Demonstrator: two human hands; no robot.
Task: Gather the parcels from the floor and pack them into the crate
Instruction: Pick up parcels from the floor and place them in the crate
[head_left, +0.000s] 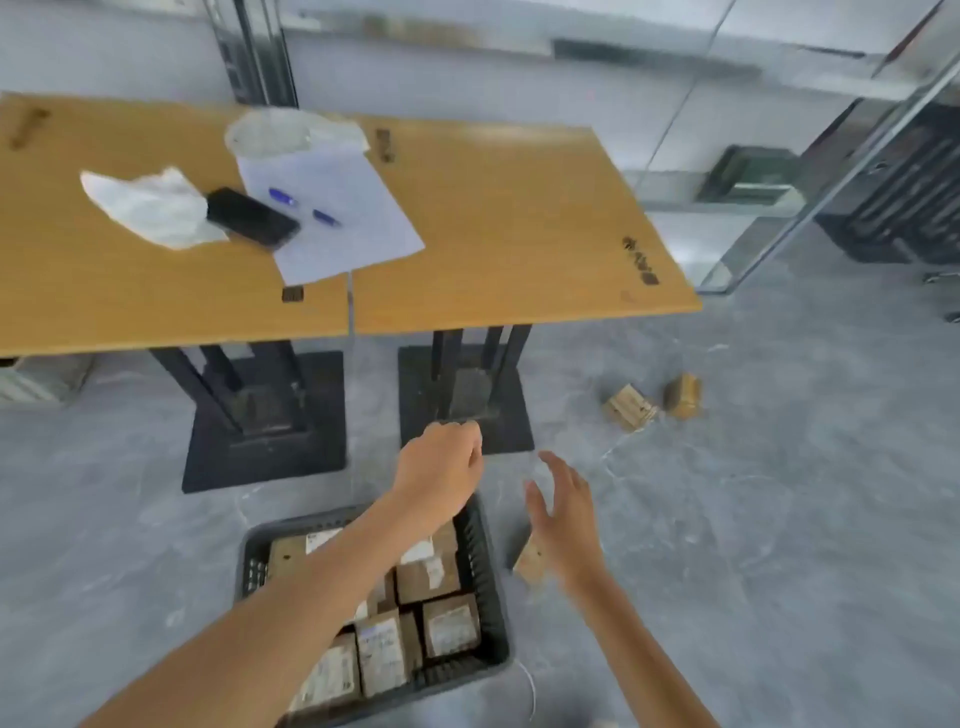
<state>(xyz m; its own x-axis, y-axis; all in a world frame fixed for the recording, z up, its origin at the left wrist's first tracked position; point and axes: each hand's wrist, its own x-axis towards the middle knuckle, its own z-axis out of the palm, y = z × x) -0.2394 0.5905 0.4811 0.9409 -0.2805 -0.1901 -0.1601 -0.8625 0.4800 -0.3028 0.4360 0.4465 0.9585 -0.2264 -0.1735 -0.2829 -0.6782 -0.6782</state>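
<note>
Grey concrete floor (779, 519), glass partitions (779, 182) behind. Two wooden worktops (519, 234) carry paper (353, 218), a phone (252, 215) and pens. The dark crate (488, 582) on the floor holds labelled parcels (449, 623). Left hand (441, 467) is curled loosely, empty, above it; right hand (563, 514), grip spread, hovers over one stray parcel (530, 561). Two more parcels (652, 402) lie well apart near the worktop base (467, 400).

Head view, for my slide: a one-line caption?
Both hands reach past the packed crate toward parcels on the floor.
</note>
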